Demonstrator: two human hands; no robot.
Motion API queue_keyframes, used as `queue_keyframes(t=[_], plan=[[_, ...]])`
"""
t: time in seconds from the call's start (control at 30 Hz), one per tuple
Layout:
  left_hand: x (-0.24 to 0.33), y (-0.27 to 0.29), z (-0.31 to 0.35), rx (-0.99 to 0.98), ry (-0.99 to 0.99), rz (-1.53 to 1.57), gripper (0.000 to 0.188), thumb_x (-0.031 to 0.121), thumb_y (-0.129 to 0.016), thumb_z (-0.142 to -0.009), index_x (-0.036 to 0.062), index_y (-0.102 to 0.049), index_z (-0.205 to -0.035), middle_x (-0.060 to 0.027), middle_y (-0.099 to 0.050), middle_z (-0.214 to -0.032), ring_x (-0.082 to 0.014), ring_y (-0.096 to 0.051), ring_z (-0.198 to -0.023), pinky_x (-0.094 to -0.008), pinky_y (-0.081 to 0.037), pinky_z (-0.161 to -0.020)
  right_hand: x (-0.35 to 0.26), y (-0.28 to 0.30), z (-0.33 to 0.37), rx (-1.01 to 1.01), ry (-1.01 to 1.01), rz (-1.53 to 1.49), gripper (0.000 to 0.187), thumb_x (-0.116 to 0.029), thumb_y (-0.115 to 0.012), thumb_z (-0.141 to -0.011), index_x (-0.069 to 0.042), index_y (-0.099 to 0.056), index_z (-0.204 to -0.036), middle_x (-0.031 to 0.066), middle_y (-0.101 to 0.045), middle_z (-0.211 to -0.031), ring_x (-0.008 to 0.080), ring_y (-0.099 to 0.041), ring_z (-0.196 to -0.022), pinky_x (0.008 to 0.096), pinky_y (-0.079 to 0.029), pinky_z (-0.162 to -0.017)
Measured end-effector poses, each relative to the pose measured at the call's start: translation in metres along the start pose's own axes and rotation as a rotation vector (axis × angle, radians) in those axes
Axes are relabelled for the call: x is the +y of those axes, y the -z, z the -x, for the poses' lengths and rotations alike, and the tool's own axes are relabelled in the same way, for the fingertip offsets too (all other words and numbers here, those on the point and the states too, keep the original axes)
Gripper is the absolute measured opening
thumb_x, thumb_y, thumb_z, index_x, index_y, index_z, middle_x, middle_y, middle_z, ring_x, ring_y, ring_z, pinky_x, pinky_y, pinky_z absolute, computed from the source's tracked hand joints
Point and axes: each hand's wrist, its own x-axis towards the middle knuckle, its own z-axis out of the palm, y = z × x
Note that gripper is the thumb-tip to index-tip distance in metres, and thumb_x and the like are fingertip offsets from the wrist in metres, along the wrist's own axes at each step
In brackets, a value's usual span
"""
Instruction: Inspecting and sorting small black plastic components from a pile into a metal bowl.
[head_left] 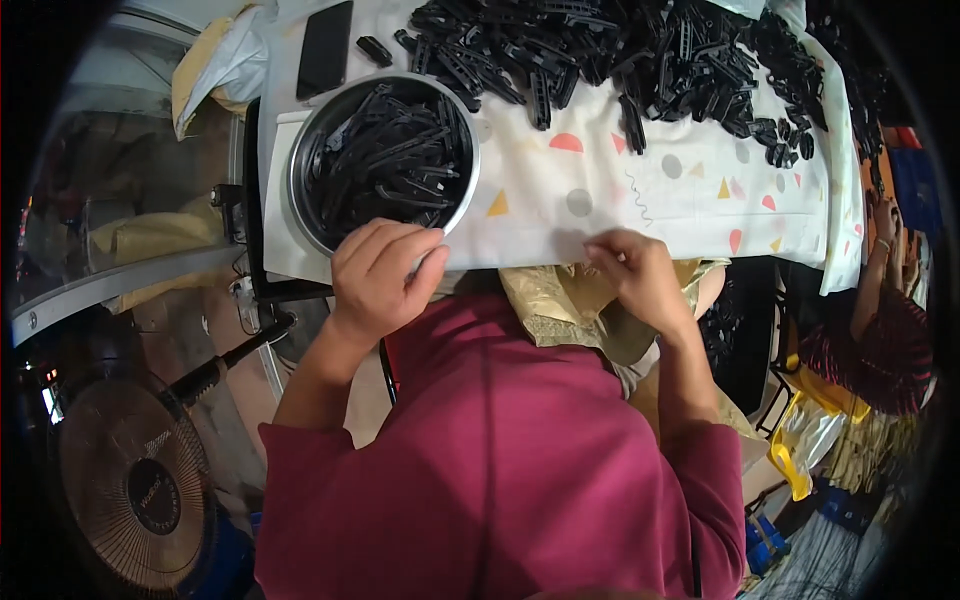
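Observation:
My left hand (385, 272) is at the near rim of a round metal bowl (472, 190). Its fingers are curled, with thumb and forefinger close together; whatever may be between them is too small to make out. Inside the bowl lies a heap of long, thin black plastic pieces (385, 155). At the table's front edge, my right hand (645, 280) has its fingertips pinched together over a gold-coloured bag or cloth (540, 300) at my lap. I cannot make out anything in that pinch.
A large pile of black slotted pieces (690, 70) covers the back of the patterned tablecloth (530, 225). A phone (325, 48) lies behind the bowl, beside one loose black piece (374, 51). A fan (140, 485) stands at lower left. Another person's arm (872, 275) shows at far right.

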Motion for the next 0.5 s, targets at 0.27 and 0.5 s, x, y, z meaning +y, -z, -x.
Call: queue_keyframes(t=[0.27,0.5], plan=[[0.037,-0.058,0.032,-0.71,0.441,0.646,0.024,0.02,-0.062,-0.079,0.0049,-0.062,-0.098,-0.0121,-0.062,-0.101,-0.0269,-0.059,-0.093,-0.0342,-0.046,-0.081,0.078,-0.053,0.04,-0.076,0.157,0.845,0.034,-0.017,-0.048,-0.082,-0.006,-0.054,-0.113,0.0201,-0.057,-0.104,0.0334,-0.058,-0.084,0.0398,-0.048,-0.072],[0.026,-0.13,0.058,-1.03,0.37,0.669,0.036,0.036,-0.051,-0.086,0.0054,-0.062,-0.102,-0.0095,-0.061,-0.103,-0.0253,-0.057,-0.096,-0.034,-0.044,-0.083,0.126,-0.105,-0.034,-0.132,0.353,1.187,0.039,-0.019,-0.04,-0.086,-0.011,-0.047,-0.123,0.0201,-0.049,-0.123,0.0279,-0.056,-0.1,0.0393,-0.045,-0.083]])
